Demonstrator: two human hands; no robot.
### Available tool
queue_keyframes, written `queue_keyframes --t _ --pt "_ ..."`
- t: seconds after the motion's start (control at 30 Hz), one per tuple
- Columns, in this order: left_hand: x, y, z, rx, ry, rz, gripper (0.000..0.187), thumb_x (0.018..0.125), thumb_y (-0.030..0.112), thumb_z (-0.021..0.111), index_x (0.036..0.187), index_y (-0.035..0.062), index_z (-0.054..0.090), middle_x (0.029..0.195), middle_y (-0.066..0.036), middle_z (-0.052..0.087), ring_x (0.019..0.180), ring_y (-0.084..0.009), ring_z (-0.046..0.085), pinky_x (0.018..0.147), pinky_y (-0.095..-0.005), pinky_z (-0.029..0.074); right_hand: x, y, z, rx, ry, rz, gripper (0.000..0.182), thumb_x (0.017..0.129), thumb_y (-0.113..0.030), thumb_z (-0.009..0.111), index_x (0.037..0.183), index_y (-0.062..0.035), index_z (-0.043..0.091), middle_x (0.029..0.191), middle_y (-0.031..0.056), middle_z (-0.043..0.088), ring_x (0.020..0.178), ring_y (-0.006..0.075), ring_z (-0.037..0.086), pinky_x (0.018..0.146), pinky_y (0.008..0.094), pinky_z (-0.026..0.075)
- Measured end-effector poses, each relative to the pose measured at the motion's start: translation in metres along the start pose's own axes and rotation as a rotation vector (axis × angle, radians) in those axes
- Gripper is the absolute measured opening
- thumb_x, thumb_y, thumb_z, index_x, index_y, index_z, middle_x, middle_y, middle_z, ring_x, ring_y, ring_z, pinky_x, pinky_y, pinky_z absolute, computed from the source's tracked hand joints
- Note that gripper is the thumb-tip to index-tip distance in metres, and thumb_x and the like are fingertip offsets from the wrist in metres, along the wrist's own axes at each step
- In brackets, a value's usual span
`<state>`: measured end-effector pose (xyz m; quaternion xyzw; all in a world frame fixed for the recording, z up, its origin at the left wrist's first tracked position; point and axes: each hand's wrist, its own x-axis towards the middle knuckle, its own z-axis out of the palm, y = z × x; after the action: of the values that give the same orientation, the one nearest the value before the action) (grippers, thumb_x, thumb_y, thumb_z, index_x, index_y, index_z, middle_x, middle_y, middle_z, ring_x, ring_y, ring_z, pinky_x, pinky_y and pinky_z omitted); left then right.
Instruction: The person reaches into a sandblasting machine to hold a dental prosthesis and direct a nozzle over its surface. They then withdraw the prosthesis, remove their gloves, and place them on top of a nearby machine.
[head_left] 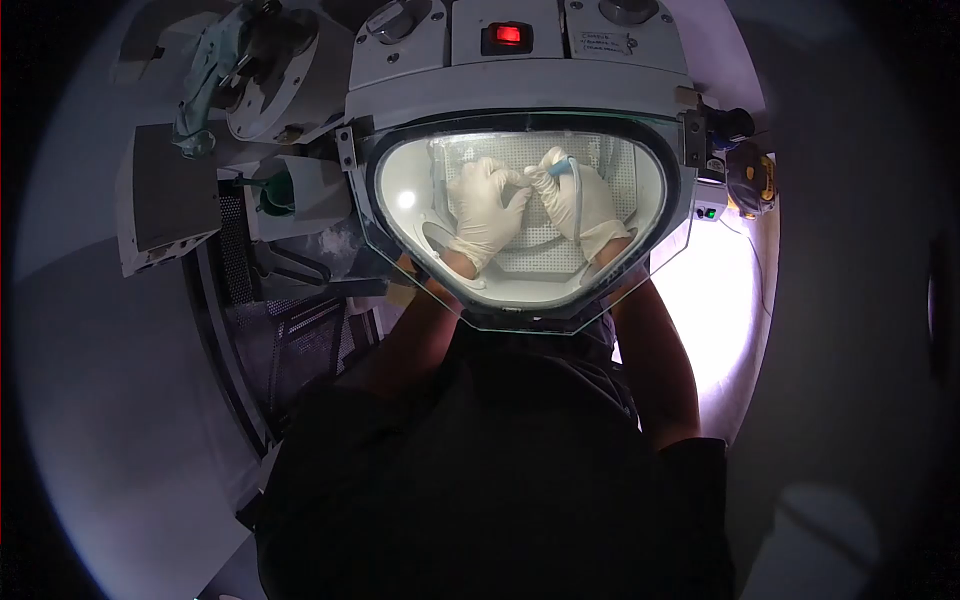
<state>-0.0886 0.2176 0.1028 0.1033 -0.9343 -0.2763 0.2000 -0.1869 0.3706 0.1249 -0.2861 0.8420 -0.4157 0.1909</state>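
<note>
Both of my hands are in white gloves inside a lit blasting cabinet, seen through its window. My left hand (486, 208) is closed, thumb and fingers curled toward each other. Whatever they pinch is too small to make out. Just to the right, my right hand (582, 198) grips a blue blasting pen (562, 167), its tip hidden by the fingers. A pale hose (578, 208) runs from the pen down over the back of that hand. The fingertips of the two hands almost meet above the perforated grid floor (535, 259).
The cabinet's window frame (520, 312) surrounds my forearms. A lit red switch (507, 36) and knobs are on top. On the left stand a grey box (172, 200) and a green funnel-like piece (277, 192). A yellow-and-black tool (752, 180) hangs right.
</note>
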Motion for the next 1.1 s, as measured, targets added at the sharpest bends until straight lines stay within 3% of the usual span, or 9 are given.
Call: queue_keyframes --t 0.23,0.47,0.83,0.93,1.1 --pt "-0.002 -0.004 0.003 -0.022 0.019 0.028 0.018 0.076 0.02 0.087 0.088 0.0188 0.074 0.098 -0.002 0.063 0.101 -0.0288 0.059 0.086 -0.0477 0.041 0.0 0.0 -0.001 -0.015 -0.015 -0.014 0.037 0.106 -0.044 0.057 0.105 -0.0089 0.069 0.083 0.0193 0.073 0.078 0.0433 0.071 0.067 0.0492 0.055" --pt "-0.002 -0.002 0.001 -0.033 -0.039 -0.038 0.015 0.077 0.02 0.085 0.088 0.0182 0.075 0.102 -0.002 0.063 0.105 -0.0288 0.057 0.091 -0.0482 0.039 -0.002 -0.008 -0.007 0.082 0.041 -0.013 0.035 0.106 -0.04 0.06 0.099 -0.006 0.065 0.081 0.0198 0.069 0.078 0.045 0.068 0.068 0.0495 0.052" --pt "-0.005 -0.007 0.004 -0.052 -0.037 -0.012 0.017 0.078 0.021 0.085 0.091 0.0163 0.075 0.102 -0.004 0.062 0.105 -0.0306 0.056 0.092 -0.0503 0.037 -0.004 -0.006 -0.006 0.113 0.078 -0.052 0.039 0.106 -0.045 0.059 0.098 -0.0067 0.064 0.083 0.0183 0.07 0.082 0.0431 0.07 0.071 0.0488 0.053" --pt "-0.005 -0.008 0.005 -0.054 -0.027 -0.005 0.017 0.078 0.021 0.085 0.09 0.0155 0.075 0.1 -0.005 0.062 0.103 -0.0301 0.057 0.091 -0.0493 0.038 -0.004 -0.009 -0.01 0.121 0.009 0.009 0.039 0.106 -0.045 0.059 0.098 -0.0069 0.064 0.081 0.0178 0.069 0.08 0.0431 0.069 0.07 0.0485 0.052" --pt "-0.002 -0.003 0.001 -0.075 -0.033 -0.01 0.018 0.077 0.018 0.086 0.09 0.0128 0.074 0.099 -0.006 0.062 0.103 -0.0307 0.057 0.09 -0.0467 0.042 -0.003 0.001 -0.002 0.072 0.081 -0.048 0.042 0.106 -0.048 0.058 0.095 -0.007 0.062 0.077 0.0165 0.066 0.075 0.0416 0.066 0.067 0.0475 0.051"
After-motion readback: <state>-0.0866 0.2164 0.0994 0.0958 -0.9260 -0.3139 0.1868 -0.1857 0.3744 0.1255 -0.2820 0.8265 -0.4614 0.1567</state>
